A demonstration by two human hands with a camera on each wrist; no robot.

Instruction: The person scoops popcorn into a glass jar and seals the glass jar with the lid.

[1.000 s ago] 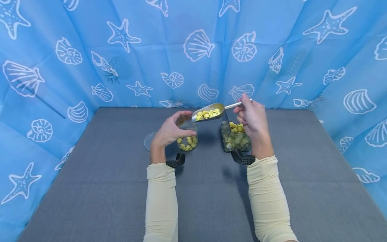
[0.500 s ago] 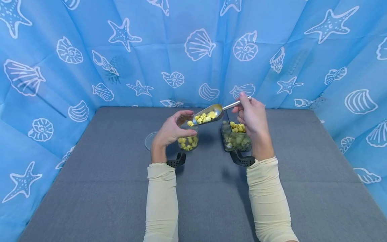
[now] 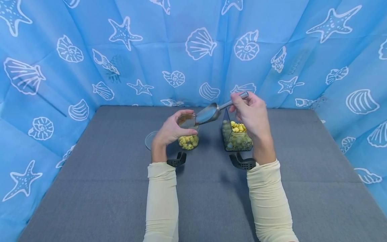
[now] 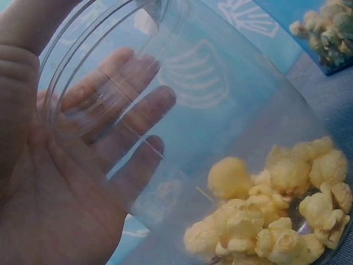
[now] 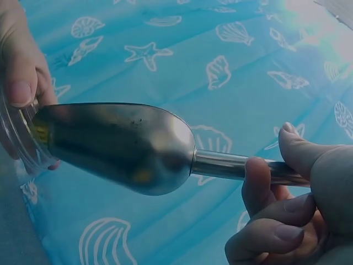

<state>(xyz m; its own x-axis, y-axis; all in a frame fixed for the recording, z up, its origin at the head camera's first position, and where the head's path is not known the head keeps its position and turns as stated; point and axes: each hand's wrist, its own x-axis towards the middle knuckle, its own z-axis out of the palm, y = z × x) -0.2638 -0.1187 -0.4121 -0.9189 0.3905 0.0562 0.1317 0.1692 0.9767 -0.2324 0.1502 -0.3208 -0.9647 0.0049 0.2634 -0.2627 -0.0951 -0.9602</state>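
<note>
A clear round jar (image 4: 237,105) is tilted, with yellow popcorn (image 4: 270,204) gathered at its bottom. My left hand (image 3: 170,133) grips it near the mouth, thumb on one side and fingers on the other. In my right hand (image 3: 253,116) is the handle of a metal scoop (image 5: 121,146), pinched between thumb and fingers. The scoop slopes down to the left, its lip right at the jar's mouth. Its bowl looks bare in the head view, while a bit of yellow shows by the lip in the right wrist view.
A clear square-sided container (image 3: 238,133) of popcorn stands on the grey table (image 3: 208,201), below and partly behind my right hand. Left of the jar lies a clear round lid (image 3: 148,141), partly hidden by my left hand. A blue shell-print curtain (image 3: 175,50) hangs close behind the table.
The scoop has tipped down toward the jar, and its popcorn has gone from the bowl. More popcorn lies in the jar. My left hand keeps its place.
</note>
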